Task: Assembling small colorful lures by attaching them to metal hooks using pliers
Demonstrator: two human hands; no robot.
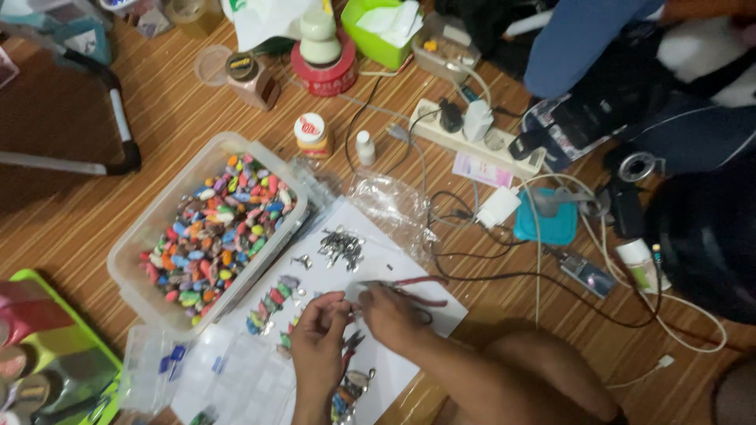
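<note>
Floor is cluttered: clear tub (150, 236) full of mixed-colour beads, upper left of the white paper sheet (394, 271). One power strip (472, 135) with plugs and cables trailing toward the sheet, a crumpled clear bag (391, 206) between strip and sheet. One red tape roll (324, 72), one green box (370, 35) of tissue, two small bottles (313, 134) near the tub. Compartment organiser (228, 378) overlaps the sheet's lower left. Another person's blue sleeve (575, 39) top right, well apart.

Left hand (319, 342): fingers pinched narrow on a small part, too small to identify. Right hand (390, 315): closed around red-handled pliers (409, 287), tips meeting the left fingertips over the sheet.

On the sheet: one pile of metal clasps (342, 245), two short rows of finished bead pieces (272, 303), exact count unclear. A second pair of pliers (352, 344) lies under the hands.
</note>
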